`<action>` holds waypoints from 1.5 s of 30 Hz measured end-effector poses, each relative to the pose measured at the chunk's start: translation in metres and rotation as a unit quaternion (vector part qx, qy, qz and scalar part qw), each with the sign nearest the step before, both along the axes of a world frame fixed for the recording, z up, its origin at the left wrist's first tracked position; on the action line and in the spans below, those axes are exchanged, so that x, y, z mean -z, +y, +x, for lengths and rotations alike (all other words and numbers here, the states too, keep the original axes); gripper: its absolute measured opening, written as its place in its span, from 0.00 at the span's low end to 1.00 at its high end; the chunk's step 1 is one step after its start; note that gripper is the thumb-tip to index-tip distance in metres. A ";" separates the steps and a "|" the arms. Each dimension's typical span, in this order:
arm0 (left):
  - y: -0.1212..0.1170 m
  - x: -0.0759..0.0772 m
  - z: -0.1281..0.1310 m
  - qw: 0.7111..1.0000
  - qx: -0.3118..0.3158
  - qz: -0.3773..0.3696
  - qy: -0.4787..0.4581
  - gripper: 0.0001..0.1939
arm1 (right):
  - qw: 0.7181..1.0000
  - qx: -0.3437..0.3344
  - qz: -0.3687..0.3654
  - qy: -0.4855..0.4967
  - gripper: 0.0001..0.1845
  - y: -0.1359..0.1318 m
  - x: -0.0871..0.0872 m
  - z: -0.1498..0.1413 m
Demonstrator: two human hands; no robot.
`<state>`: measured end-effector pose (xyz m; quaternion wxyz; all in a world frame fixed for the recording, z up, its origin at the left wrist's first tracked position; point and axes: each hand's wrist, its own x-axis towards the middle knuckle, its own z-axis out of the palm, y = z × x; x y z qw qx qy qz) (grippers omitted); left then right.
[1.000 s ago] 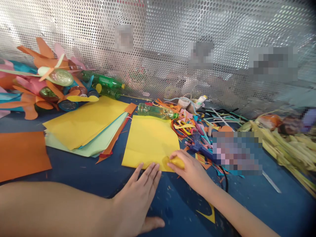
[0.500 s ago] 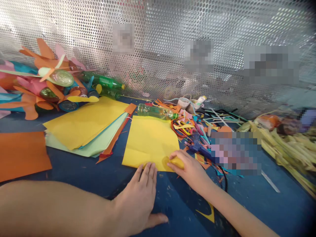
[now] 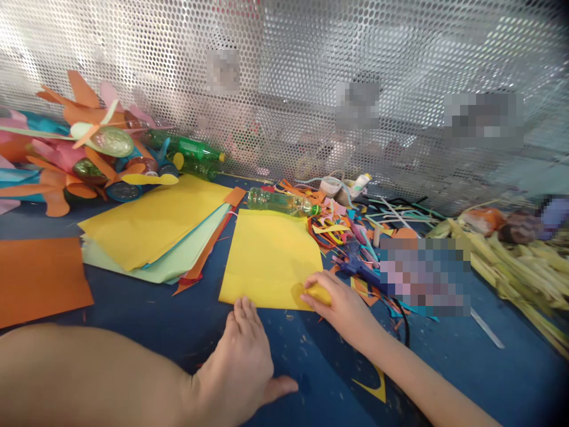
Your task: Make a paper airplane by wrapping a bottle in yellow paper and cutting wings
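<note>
A single yellow paper sheet (image 3: 270, 258) lies flat on the blue table (image 3: 444, 367). My left hand (image 3: 242, 362) rests palm down on the table, fingers stretched out together, fingertips at the sheet's near edge. My right hand (image 3: 342, 305) is closed around a small yellow object (image 3: 316, 292), pressed against the sheet's near right corner. I cannot make out what the object is.
A stack of yellow, green and orange sheets (image 3: 155, 231) lies to the left, an orange sheet (image 3: 40, 279) at the far left. Paper flowers on green bottles (image 3: 102, 154) stand at back left. A clear bottle (image 3: 280, 201), paper scraps (image 3: 351, 231) and dry leaf strips (image 3: 511, 261) lie rightward. A perforated metal wall (image 3: 311, 77) stands behind.
My left hand has slid leftward and back toward me, off the sheet, its fingers drawn together. My right hand has stayed at the sheet's corner.
</note>
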<state>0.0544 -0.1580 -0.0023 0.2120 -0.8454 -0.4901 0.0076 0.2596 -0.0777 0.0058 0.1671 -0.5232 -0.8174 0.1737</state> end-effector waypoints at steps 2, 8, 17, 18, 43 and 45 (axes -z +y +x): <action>0.001 0.000 0.000 1.000 -0.024 -0.004 0.019 0.49 | 1.000 -0.003 -0.003 0.001 0.04 0.000 0.000 0.000; 0.008 -0.007 -0.002 0.991 -0.086 -0.023 0.097 0.45 | 1.000 -0.005 0.001 0.006 0.04 0.000 -0.001 0.000; 0.006 -0.008 -0.005 0.993 -0.054 -0.025 0.098 0.42 | 1.000 -0.002 0.011 0.006 0.04 0.000 -0.002 -0.001; 0.005 -0.007 -0.006 0.994 -0.049 -0.023 0.099 0.42 | 1.000 -0.002 0.012 0.008 0.04 0.000 -0.002 -0.001; 0.021 -0.021 -0.001 0.981 0.123 -0.147 -0.013 0.30 | 0.998 -0.025 0.053 0.001 0.06 0.000 0.001 0.004; 0.022 -0.025 -0.001 0.979 0.128 -0.158 -0.015 0.29 | 0.995 -0.023 0.095 -0.022 0.09 0.000 0.001 0.005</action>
